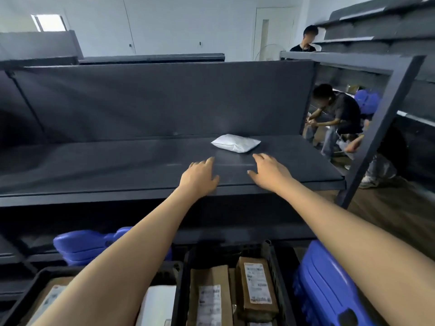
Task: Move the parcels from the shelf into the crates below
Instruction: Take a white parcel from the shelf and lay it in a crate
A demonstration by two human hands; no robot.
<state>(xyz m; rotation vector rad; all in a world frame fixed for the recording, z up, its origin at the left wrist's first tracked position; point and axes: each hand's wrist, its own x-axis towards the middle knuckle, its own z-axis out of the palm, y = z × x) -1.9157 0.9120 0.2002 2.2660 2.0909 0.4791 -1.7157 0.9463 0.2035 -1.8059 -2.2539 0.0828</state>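
One white soft parcel [236, 143] lies on the dark shelf [94, 165], right of centre and near the back panel. Both my arms reach over the shelf's front edge. My left hand [200, 176] is spread flat above the shelf, short of the parcel and to its left. My right hand [270, 171] is also open, its fingertips just below the parcel's near right corner; neither hand touches it. Below the shelf stand two black crates: the left crate [35, 282] and the right crate [274, 262], both holding brown cardboard parcels [255, 284] with white labels.
Blue plastic items lie under the shelf at left [82, 244] and beside the right crate [327, 285]. A shelf upright [376, 128] stands at the right. Other people [336, 114] crouch and stand beyond the shelving on the right.
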